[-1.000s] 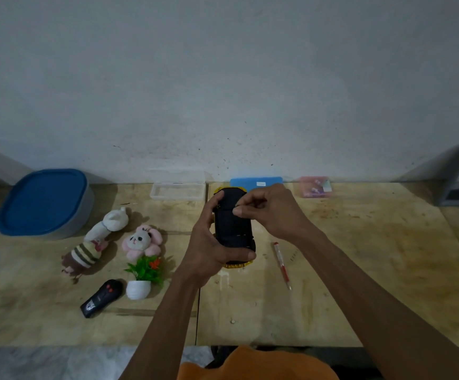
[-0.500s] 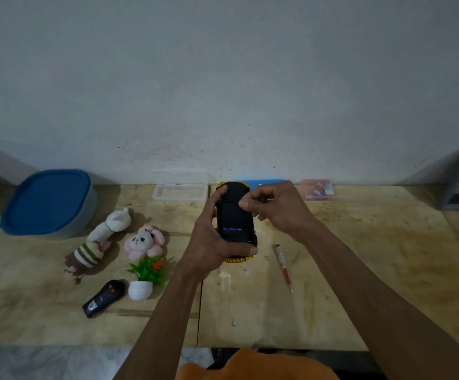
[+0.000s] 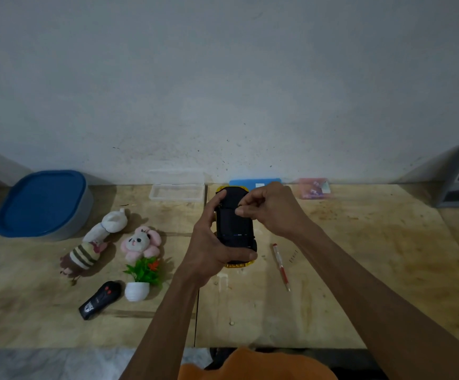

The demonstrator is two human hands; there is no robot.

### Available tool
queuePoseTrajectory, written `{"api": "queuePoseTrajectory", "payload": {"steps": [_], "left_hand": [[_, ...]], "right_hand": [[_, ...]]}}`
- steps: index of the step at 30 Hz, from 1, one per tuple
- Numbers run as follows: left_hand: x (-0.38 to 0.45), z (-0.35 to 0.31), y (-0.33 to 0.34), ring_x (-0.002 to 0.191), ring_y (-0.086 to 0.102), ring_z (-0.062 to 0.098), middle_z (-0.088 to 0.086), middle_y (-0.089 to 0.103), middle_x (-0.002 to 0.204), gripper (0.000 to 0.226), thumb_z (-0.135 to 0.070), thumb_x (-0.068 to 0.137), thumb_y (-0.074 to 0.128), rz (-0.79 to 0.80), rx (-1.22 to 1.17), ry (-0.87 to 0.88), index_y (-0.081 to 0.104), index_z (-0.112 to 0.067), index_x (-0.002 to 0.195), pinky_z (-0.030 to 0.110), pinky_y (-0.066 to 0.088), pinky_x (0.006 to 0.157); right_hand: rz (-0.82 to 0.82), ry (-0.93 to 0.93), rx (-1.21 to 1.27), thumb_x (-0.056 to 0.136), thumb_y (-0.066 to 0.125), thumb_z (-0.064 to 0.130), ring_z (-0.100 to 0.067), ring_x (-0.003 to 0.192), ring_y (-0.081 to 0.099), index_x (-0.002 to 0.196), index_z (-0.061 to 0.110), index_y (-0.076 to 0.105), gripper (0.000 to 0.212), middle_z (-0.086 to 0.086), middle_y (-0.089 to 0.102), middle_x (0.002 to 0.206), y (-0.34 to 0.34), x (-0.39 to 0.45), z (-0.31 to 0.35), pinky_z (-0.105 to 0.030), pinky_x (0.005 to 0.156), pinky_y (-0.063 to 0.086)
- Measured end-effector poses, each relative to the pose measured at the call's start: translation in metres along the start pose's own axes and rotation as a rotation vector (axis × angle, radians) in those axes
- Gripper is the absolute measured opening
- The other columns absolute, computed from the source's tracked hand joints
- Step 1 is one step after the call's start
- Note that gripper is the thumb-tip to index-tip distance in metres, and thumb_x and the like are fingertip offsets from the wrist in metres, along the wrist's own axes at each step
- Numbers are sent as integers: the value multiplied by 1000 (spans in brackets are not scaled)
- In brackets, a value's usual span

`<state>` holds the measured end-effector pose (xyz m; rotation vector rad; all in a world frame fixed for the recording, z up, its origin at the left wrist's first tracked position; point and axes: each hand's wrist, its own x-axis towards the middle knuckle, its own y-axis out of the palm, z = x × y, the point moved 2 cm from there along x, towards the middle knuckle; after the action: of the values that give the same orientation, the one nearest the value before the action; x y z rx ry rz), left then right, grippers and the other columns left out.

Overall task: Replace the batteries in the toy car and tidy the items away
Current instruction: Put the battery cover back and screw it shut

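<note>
I hold the yellow toy car (image 3: 235,229) upside down above the wooden table, its black underside facing me. My left hand (image 3: 211,242) wraps around the car from the left and below. My right hand (image 3: 269,208) rests on the underside near its far end, thumb and fingertips pinched at the battery cover area. Whether that pinch holds anything is hidden. A red and white screwdriver (image 3: 280,266) lies on the table just right of the car. The black remote control (image 3: 99,299) lies at the near left.
A blue-lidded tub (image 3: 41,204) stands far left. Two plush toys (image 3: 96,239) (image 3: 140,242) and a small potted plant (image 3: 142,278) sit left of centre. A clear box (image 3: 177,192), a blue case (image 3: 253,182) and a pink packet (image 3: 314,189) line the wall.
Both hands and the car have shifted slightly away from me. My right fingers have stayed pinched on the car's underside throughout.
</note>
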<state>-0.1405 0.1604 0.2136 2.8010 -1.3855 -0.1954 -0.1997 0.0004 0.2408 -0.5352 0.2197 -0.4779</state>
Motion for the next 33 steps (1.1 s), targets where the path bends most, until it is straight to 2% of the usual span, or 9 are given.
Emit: {"api": "queuePoseTrajectory", "payload": {"steps": [3,7,10,12,15,18,21,24,33], "left_hand": [[0,2,2,110,68,17,-28,58,128,119,18,50,91,-8,-6,-4,42,-36,145,34,62,73],[-2,3,3,107,69,15,-22,57,132,120,20,50,90,-5,-30,-7,43,-36,145,34,61,72],[1,2,-1,109,67,8,-30,57,126,118,19,52,89,3,-23,-6,40,-32,147,34,61,74],[3,0,-5,110,68,13,-28,58,128,114,16,55,90,-2,-36,-4,41,-35,145,36,61,76],[3,0,-7,110,69,18,-16,57,134,102,0,61,90,-49,-67,-3,42,-36,144,35,61,79],[4,7,-7,111,68,17,-18,56,133,81,-15,76,83,-111,-44,3,44,-44,140,37,61,83],[6,14,-10,119,64,20,-14,53,141,68,-9,91,72,-148,-15,15,45,-49,140,45,60,89],[7,15,-12,121,62,19,-14,50,144,70,-4,92,70,-174,-2,28,45,-47,141,49,59,91],[8,15,-15,111,67,19,-16,56,135,73,8,88,70,-183,-53,47,48,-37,142,42,61,84]], "right_hand": [[-22,7,-41,80,81,23,-11,69,67,85,14,78,11,1,73,74,2,-2,-2,-21,64,53],[0,24,-46,80,82,25,0,64,61,86,15,78,13,6,71,73,2,-4,-3,-15,62,46],[-7,28,30,83,79,26,-6,70,64,85,16,75,11,6,70,75,0,-4,-4,-24,68,53],[-41,48,101,85,77,26,-10,72,67,86,15,73,12,2,72,78,-3,-5,-3,-25,68,55],[-72,120,250,88,74,26,-8,66,66,91,11,70,16,-5,74,80,-9,-4,0,-22,57,52],[-108,143,285,89,74,24,-9,66,66,92,9,70,15,-6,74,81,-15,-1,1,-24,55,51],[-116,154,299,89,74,21,-8,64,66,91,9,71,13,-5,73,78,-17,0,3,-23,54,51],[-119,156,296,88,74,22,-7,63,65,91,9,71,13,-5,73,78,-14,0,3,-24,55,52],[-139,167,301,88,74,22,-8,64,65,91,9,71,13,-7,74,80,-12,-2,2,-25,56,52]]}}
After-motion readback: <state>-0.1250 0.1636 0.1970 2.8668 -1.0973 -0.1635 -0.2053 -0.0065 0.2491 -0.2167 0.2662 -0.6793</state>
